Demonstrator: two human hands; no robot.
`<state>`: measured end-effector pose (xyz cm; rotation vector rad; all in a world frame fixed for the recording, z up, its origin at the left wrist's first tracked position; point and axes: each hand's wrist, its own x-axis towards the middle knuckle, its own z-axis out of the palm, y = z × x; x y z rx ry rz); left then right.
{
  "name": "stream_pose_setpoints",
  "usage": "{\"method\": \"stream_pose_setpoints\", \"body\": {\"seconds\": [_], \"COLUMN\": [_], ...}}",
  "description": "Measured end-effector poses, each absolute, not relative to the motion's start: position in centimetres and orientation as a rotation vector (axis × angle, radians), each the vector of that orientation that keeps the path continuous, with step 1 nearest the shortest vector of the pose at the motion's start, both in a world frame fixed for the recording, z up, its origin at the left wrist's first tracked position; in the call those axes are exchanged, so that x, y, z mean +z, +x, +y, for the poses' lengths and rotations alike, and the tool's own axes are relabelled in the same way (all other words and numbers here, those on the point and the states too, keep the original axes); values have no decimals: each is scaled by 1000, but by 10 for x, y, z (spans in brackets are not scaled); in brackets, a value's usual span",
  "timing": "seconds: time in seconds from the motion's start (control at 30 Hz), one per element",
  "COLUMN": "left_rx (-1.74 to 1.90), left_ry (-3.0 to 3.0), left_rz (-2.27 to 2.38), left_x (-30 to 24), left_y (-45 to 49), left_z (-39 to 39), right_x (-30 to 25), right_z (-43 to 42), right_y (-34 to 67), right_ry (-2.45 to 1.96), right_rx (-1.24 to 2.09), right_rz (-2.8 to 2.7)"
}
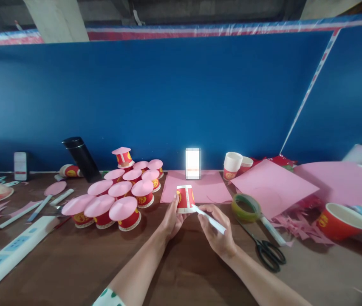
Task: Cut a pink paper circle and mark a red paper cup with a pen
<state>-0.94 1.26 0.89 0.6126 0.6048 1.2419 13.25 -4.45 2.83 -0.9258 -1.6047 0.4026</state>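
My left hand (pixel 171 221) holds a small red paper cup (pixel 185 198) turned upside down, just above the brown table. My right hand (pixel 216 231) grips a white pen-like stick (pixel 209 219) whose tip touches the cup's lower rim. Both hands are at the table's middle, in front of a pink paper sheet (pixel 200 189). To the left stands a cluster of several upturned red cups topped with pink paper discs (pixel 120 197).
A roll of tape (pixel 245 207) and black scissors (pixel 268 251) lie right of my hands. Further right are pink sheets (pixel 273 185), paper scraps and a red bowl (pixel 343 221). A white power strip (pixel 12 250) and black flask (pixel 81 158) sit left. A blue wall stands behind.
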Motion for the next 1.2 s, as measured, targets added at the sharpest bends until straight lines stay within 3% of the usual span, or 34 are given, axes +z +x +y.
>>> {"method": "stream_pose_setpoints", "body": {"seconds": [1.2], "left_rx": [1271], "left_ry": [693], "left_rz": [635], "left_x": [6], "left_y": [-7], "left_z": [11], "right_x": [29], "right_z": [-40], "right_y": [133], "right_ry": [-869], "right_rx": [377], "right_rz": [-1698]}}
